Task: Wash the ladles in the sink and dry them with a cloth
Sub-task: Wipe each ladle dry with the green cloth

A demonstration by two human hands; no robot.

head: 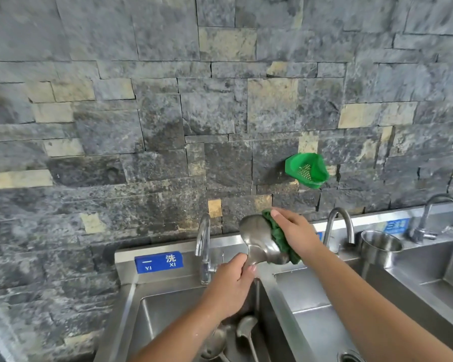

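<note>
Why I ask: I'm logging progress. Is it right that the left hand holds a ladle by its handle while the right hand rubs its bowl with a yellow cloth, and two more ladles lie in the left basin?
Almost. In the head view the cloth is green, not yellow. The rest stands: the left hand holds the ladle by its handle, the right hand rubs its bowl, and two more ladles lie in the left basin.

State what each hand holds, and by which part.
Left hand grips the ladle at its neck below the bowl; right hand presses the green cloth against the bowl.
</note>
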